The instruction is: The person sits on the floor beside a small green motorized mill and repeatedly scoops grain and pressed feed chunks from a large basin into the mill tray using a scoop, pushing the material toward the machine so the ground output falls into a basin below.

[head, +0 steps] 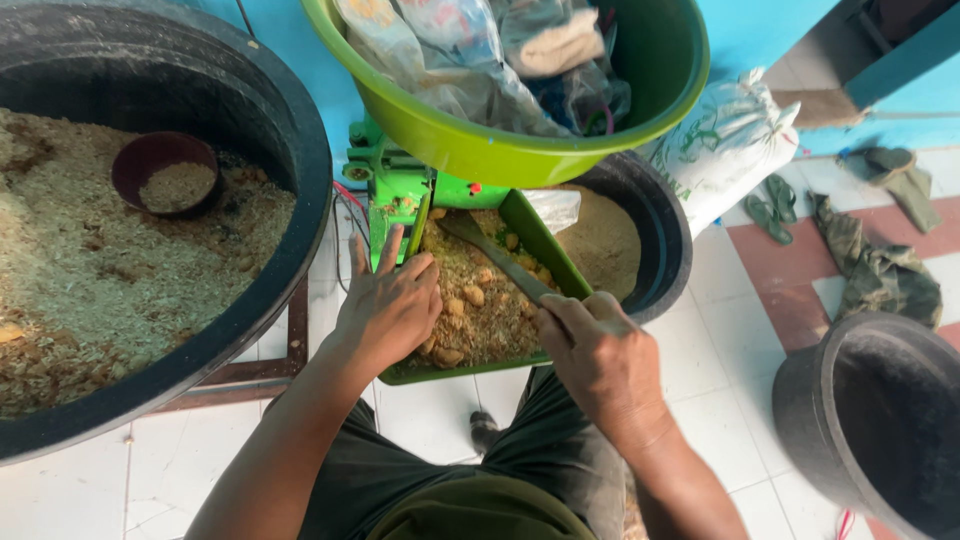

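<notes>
The person's dark-trousered lap sits closest, at 6 o'clock, with both forearms reaching up from it. The left hand (388, 305) lies flat with fingers spread, pressed into the crumbly brown feed mash (470, 300) at the 9 o'clock side of the green tray (545, 245); two fingertips point toward 12, right up at the green machine (395, 185). The right hand (595, 350) is closed in a fist round the handle of a dark scraper (495, 255), whose blade runs toward 11 o'clock across the mash.

The likeliest trouble, as I judge it, is the left fingertips being so near the machine's opening: a push forward could carry them in. The blade also angles toward that hand, so a slip could strike its knuckles. Mash heaped at the tray's 6 o'clock lip could spill onto the white tiled floor (720, 350).

Outward: a large black tub (300, 130) of meal at 9 o'clock, a lime basin (560, 150) of bags at 12, a black bucket (665, 230) behind the tray.
</notes>
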The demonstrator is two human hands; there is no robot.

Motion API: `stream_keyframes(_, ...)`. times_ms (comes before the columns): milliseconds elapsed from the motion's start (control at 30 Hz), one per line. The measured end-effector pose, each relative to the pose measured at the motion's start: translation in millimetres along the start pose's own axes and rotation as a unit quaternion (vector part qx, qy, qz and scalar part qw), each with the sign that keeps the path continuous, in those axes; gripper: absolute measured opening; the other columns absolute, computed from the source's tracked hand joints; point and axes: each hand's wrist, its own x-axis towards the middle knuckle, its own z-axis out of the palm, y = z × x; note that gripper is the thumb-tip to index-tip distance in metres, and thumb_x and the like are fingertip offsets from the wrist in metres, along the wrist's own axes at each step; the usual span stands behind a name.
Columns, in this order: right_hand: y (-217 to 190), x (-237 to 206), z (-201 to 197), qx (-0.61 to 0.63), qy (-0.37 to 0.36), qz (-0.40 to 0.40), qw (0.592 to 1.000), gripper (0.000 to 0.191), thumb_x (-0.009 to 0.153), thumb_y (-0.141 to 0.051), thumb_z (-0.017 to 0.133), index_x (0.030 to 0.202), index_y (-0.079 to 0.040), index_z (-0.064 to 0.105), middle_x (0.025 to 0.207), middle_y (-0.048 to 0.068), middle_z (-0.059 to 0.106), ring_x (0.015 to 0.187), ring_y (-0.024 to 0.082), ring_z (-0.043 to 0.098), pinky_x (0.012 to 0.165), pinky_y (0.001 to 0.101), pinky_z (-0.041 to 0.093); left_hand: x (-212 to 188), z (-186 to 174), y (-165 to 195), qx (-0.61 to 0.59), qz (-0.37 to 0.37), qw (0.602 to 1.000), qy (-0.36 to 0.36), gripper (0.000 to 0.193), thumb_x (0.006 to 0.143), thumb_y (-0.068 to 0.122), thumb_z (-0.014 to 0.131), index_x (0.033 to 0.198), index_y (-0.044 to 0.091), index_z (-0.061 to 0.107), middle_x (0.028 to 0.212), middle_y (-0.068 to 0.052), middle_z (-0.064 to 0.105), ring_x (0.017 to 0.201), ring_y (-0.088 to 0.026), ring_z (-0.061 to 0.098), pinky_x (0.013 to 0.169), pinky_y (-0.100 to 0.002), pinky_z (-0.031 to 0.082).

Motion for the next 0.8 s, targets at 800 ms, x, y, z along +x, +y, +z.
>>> stream_keyframes(800,11,9,42,0.018,0.086,-0.046,0.995,0.023,0.09,-0.02,0.072,0.11,-0.012,0.078,0.082,0.008,0.066,0.062,0.025,0.066,0.052,0.0376,0.053,0,6,-2,-0.026,-0.033,0.998,-0.038,0.035,0.089,0.027,0.058,0.114,0.005,0.069,0.133,-0.008,0.061,0.144,-0.042,0.037,0.108,-0.081,0.022)
